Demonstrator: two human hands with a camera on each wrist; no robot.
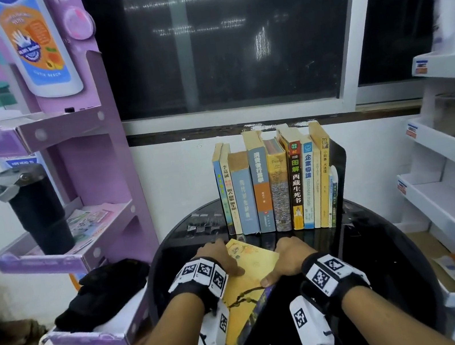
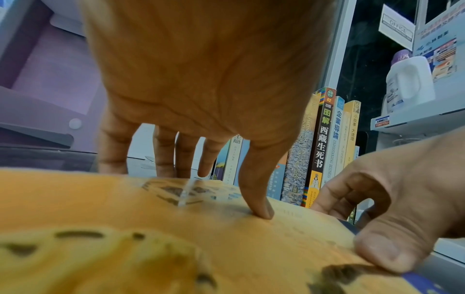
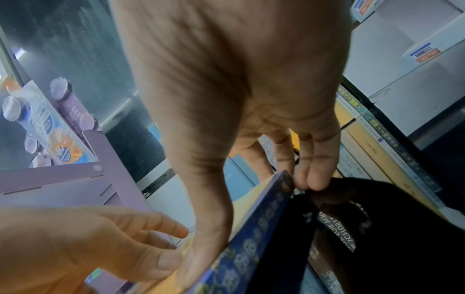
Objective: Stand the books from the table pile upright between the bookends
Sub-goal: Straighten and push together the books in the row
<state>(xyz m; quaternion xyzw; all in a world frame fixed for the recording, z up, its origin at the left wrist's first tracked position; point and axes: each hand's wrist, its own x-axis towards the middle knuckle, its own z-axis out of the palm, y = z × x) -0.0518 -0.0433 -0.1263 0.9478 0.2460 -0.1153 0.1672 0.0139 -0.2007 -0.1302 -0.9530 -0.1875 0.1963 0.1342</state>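
Observation:
A yellow book (image 1: 253, 282) with a dark blue spine (image 3: 234, 264) lies flat on the round black table (image 1: 384, 251). My left hand (image 1: 219, 259) holds its left edge: the thumb (image 2: 261, 210) presses on the cover and the fingers reach down over the far side. My right hand (image 1: 287, 255) grips the spine edge, thumb on top, fingers (image 3: 309, 179) down beside the spine. Behind stands a row of upright books (image 1: 277, 188), leaning against a black bookend (image 1: 341, 165) on the right. No left bookend shows.
A purple cardboard shelf (image 1: 97, 194) stands at the left, with a black tumbler (image 1: 37, 213) and a black cloth (image 1: 102, 292) on it. White shelves (image 1: 445, 166) stand at the right. A dark window is behind the books.

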